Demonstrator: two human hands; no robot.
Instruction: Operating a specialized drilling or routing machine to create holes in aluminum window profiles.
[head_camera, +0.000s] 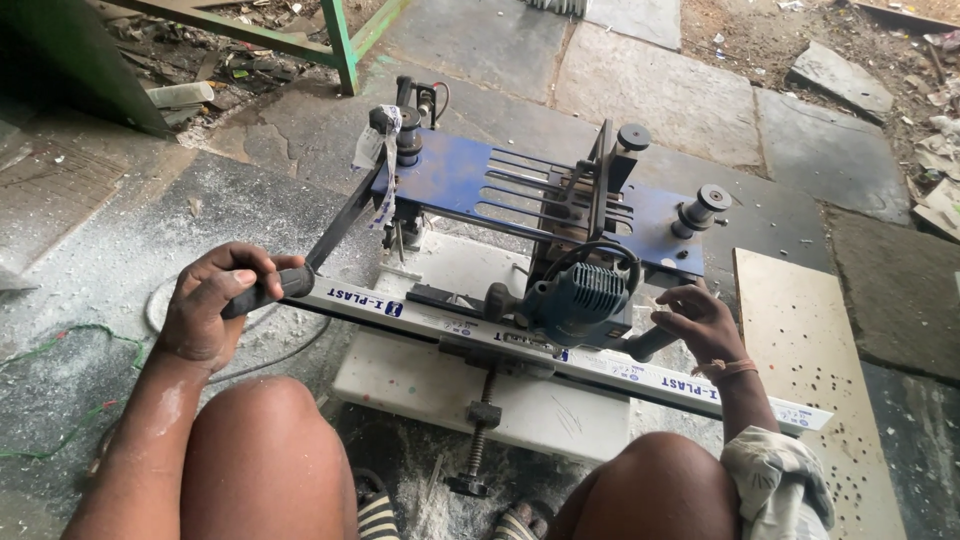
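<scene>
Head view looks down on a rough stone-slab floor (660, 90), grey and cracked, dusted with white shavings and powder that lie thickest around the person's knees and sandalled feet. On it sits a blue metal jig (470, 180) with slotted plate and black knobs, mounted over a white board (440, 385) that rests flat on the floor. A blue-grey power router (580, 295) stands in the jig, just above a long white profile strip (500, 335) that runs slantwise across the board. The left hand (215, 305) is clenched around the black grip of a lever handle (265, 292) whose dark arm rises toward the jig's upper left corner. The right hand (700, 325) is curled round the router's black side handle (650, 343), fingers bent over it. A threaded clamp screw (480, 425) juts from under the strip toward the feet. To the right lies a pale perforated panel (810, 350); green painted metal framing (340, 40) stands at the top left, with rubble and scraps beyond.
</scene>
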